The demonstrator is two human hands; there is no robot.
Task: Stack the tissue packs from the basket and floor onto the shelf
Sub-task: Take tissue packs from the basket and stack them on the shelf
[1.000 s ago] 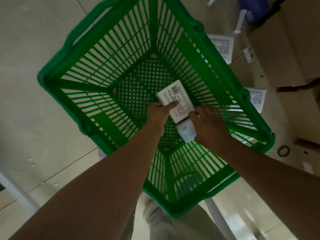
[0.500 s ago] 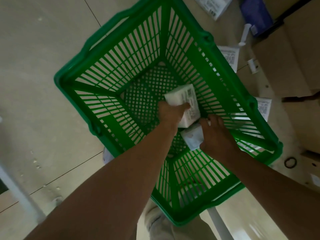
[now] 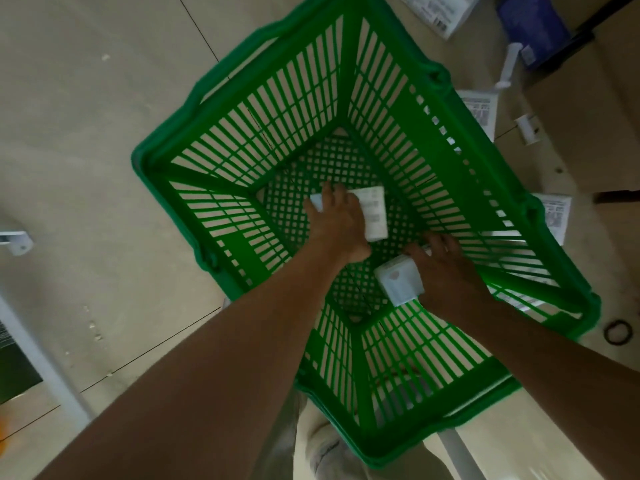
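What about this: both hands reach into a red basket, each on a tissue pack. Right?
No: the head view shows a green basket, not red. The left hand is on the far pack, the right hand on the near pack.

Two tissue packs in basket

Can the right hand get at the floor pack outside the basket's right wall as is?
Probably not: right hand is inside the basket gripping another pack; the right wall blocks the floor pack.

Beige tiled floor — dim light, white metal post, brown boxes
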